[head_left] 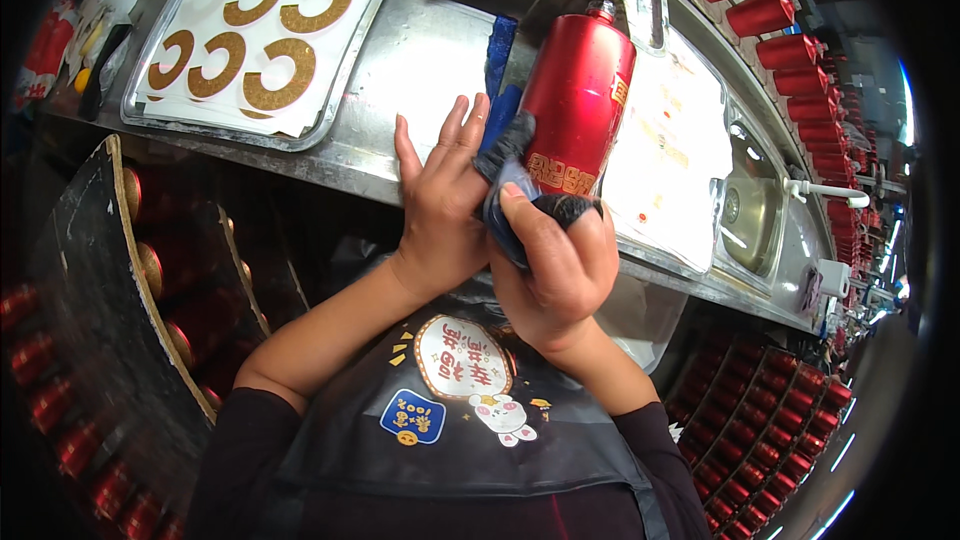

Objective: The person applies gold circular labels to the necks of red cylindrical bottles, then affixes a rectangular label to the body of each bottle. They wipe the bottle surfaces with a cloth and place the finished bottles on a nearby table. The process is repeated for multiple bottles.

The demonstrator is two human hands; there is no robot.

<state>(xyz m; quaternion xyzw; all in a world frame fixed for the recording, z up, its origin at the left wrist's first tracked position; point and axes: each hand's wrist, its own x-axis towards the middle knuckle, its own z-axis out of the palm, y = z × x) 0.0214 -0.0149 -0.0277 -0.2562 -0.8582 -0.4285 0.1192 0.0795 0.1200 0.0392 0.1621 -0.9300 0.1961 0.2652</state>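
A shiny red metal bottle (580,95) with a gold label lies tilted over the steel bench (420,60), its base toward me. My right hand (560,265) grips a dark blue cloth (505,190) and presses it against the bottle's lower end. My left hand (438,200) is flat beside it, fingers spread upward, touching the cloth and the bottle's left side.
A steel tray (255,40) of gold C-shaped stickers on white sheets sits at the left. A second tray (670,155) with white label sheets lies right of the bottle, then a small sink (750,210). Rows of red bottles (800,70) line the right edge and crates below.
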